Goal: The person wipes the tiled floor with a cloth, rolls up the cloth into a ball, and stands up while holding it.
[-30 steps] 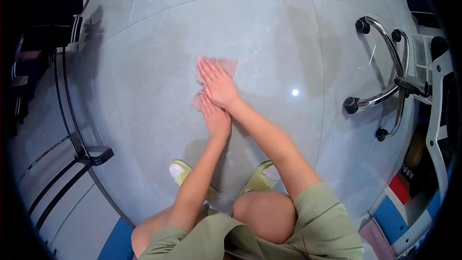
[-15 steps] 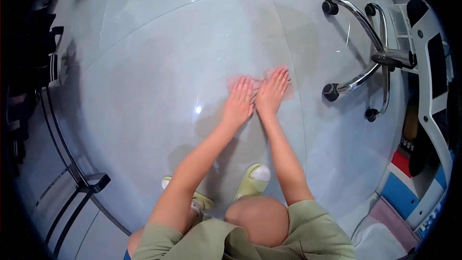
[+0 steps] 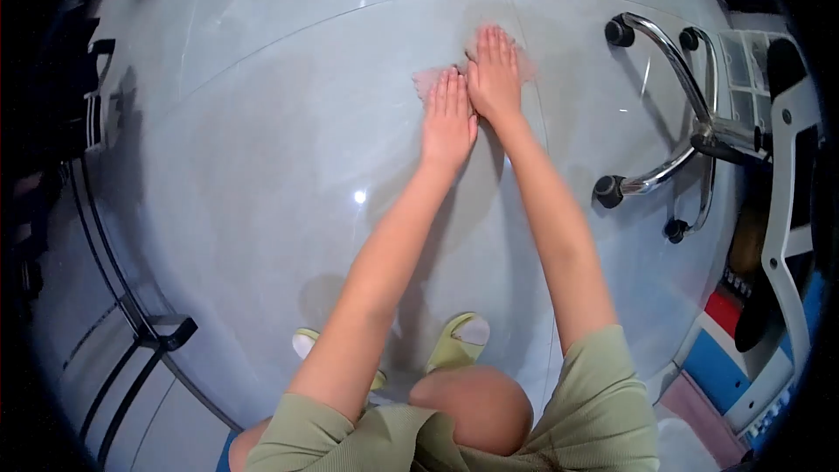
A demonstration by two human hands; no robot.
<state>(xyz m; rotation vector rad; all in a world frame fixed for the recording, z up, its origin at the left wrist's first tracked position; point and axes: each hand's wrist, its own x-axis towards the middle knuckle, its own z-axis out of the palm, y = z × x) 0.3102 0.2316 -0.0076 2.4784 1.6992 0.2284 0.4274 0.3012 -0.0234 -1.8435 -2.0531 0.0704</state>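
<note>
A thin pink cloth (image 3: pixel 527 65) lies flat on the grey tiled floor (image 3: pixel 262 166), its edges showing around my fingers. My left hand (image 3: pixel 449 121) presses on the cloth's left part, palm down, fingers stretched out. Beside it and a little farther forward, my right hand (image 3: pixel 495 77) lies flat on the cloth's right part, fingers straight. The two hands touch or nearly touch at the thumbs. Most of the cloth's middle is hidden under them.
A chair base (image 3: pixel 699 105) with chrome legs and black casters stands at the right, near clear plastic drawers (image 3: pixel 741 79). A black metal rack (image 3: pixel 170 332) is at the left. Green slippers (image 3: pixel 458 343) are on my feet near the bottom.
Both hands and the cloth first moved right across the floor, then forward, away from my body. My hands, earlier overlapping, are now side by side.
</note>
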